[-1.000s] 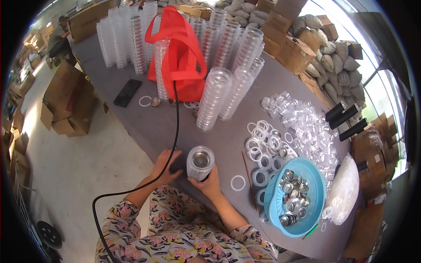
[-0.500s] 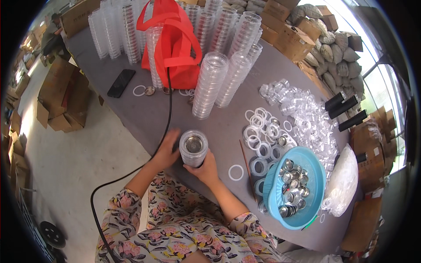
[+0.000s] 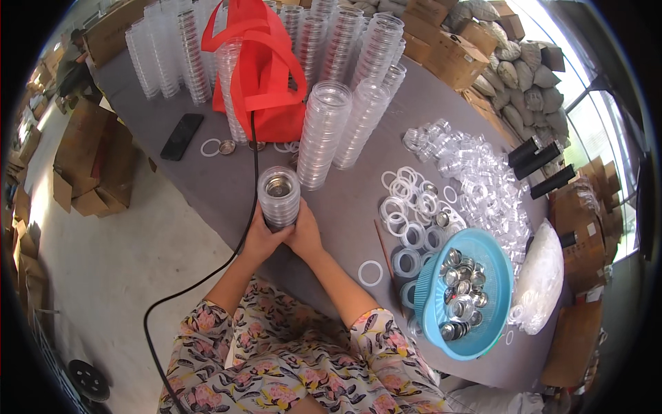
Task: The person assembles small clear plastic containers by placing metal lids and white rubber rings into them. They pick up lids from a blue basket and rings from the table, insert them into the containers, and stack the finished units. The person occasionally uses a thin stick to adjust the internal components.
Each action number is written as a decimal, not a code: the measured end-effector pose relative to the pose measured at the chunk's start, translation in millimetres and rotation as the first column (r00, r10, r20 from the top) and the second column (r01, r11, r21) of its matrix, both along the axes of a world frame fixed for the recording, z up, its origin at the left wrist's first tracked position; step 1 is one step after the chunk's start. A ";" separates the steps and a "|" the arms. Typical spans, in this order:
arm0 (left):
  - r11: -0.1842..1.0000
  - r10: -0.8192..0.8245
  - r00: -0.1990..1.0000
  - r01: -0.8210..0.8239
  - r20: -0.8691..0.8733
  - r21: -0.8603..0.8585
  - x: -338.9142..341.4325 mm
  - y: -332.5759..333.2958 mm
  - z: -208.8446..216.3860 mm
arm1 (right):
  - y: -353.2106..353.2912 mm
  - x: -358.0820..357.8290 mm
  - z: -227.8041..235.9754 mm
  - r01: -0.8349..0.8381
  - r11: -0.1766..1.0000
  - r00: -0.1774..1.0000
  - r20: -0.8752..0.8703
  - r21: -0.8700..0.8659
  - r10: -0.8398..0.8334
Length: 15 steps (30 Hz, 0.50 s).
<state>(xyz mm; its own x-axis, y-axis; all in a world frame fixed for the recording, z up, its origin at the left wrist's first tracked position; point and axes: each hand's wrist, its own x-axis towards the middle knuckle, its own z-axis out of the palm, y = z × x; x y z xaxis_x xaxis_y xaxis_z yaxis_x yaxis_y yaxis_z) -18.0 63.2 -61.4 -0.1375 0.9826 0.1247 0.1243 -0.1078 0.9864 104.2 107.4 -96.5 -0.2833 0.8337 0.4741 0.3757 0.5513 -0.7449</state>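
A short stack of clear round plastic cases (image 3: 279,207), with a silvery metal piece in the top one, stands upright between my hands. My left hand (image 3: 261,238) is wrapped round its lower left side. From the right, my right hand (image 3: 305,231) grips the base of the same stack. Some of my fingers are hidden behind the cases. Just beyond it rises a taller stack of clear cases (image 3: 323,138), apart from the one I hold.
A red bag (image 3: 265,90) and more case stacks (image 3: 338,41) fill the far side. A black cable (image 3: 252,207) crosses beside my left hand. To the right are white rings (image 3: 396,207), a heap of clear plastic pieces (image 3: 483,186) and a blue basket (image 3: 429,303); a phone (image 3: 182,136) lies left.
The held stack has moved away from me and slightly left. My left hand, earlier apart beside it, has closed on it. My right hand keeps its hold.
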 end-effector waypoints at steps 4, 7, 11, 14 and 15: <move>0.994 0.075 0.996 -0.072 -0.048 0.077 -11.7 29.3 -24.9 | 21.0 -2.7 -3.1 0.014 1.000 0.993 0.113 0.027 -0.017; 0.985 0.155 0.982 -0.145 -0.108 0.098 -27.0 56.2 -26.0 | 16.5 1.6 8.7 0.033 0.999 0.998 0.047 -0.026 -0.031; 0.972 0.208 0.971 -0.192 -0.118 0.134 -45.2 95.4 -24.6 | -4.8 11.4 9.1 0.073 0.994 0.997 0.036 -0.076 -0.071; 0.973 0.215 0.962 -0.196 -0.170 0.120 -39.2 112.7 -4.3 | -10.9 20.3 3.9 0.118 0.992 0.992 -0.038 -0.038 -0.119; 0.970 0.223 0.958 -0.199 -0.181 0.143 -41.4 119.4 -5.9 | -12.4 21.8 5.5 0.114 0.992 0.992 -0.042 -0.055 -0.117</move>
<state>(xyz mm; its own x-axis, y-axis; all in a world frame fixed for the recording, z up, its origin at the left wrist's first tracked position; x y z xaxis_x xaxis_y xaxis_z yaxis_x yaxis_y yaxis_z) -59.3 182.6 -67.3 -0.3014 0.9094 0.2865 0.3453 -0.1759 0.9218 125.9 95.0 -91.0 -0.1629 0.8838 0.4386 0.4001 0.4655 -0.7895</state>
